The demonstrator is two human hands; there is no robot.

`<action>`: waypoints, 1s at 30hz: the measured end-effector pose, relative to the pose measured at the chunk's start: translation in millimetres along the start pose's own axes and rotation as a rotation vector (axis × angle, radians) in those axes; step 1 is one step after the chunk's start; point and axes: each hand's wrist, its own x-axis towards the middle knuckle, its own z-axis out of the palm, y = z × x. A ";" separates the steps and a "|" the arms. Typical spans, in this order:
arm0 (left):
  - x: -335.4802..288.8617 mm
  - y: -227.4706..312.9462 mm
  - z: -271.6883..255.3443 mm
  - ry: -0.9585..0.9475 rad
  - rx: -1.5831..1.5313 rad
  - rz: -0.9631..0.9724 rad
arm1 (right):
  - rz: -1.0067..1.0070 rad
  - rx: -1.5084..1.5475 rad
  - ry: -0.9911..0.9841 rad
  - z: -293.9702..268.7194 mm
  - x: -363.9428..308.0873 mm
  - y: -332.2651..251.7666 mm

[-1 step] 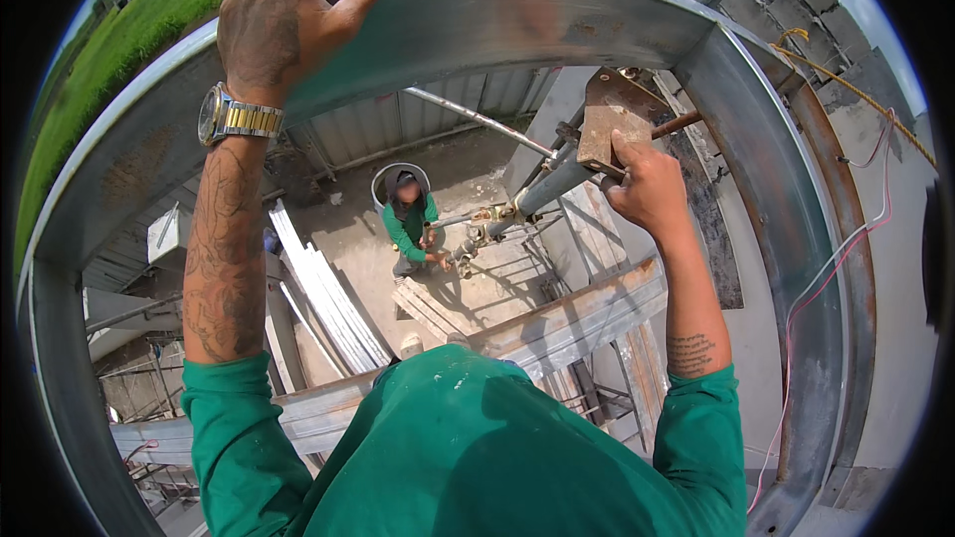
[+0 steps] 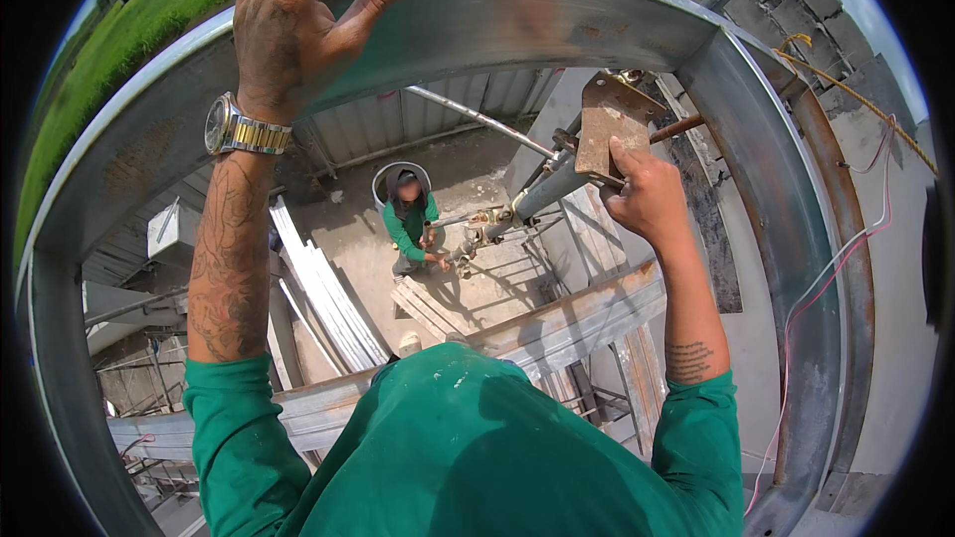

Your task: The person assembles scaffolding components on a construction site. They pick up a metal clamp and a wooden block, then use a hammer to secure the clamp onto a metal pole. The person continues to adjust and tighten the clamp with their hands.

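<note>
No package, label or sign shows anywhere in view. The left hand (image 2: pixel 298 25) lies flat with fingers spread against the grey steel channel beam (image 2: pixel 557 25), whose long axis runs across the top of the view and meets a second channel (image 2: pixel 796 199) at the upper right corner. The right hand (image 2: pixel 647 194) closes its fingers round the lower edge of a rusty steel plate (image 2: pixel 609 129), thumb laid up its face; the plate stands nearly upright, its long side pointing up toward the corner, and it sits on the end of a grey pipe (image 2: pixel 542 189) that slants down and to the left. Far below, a person in a green shirt (image 2: pixel 410 224) stands on the concrete beside a stack of pale metal strips (image 2: pixel 328 288). Nothing differs from the earlier frame: both hands and the plate stay in the same places
</note>
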 end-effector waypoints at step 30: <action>-159.0 246.2 89.0 -0.575 -2.020 -1.396 | -0.172 0.036 0.212 -46.4 -71.4 -109.2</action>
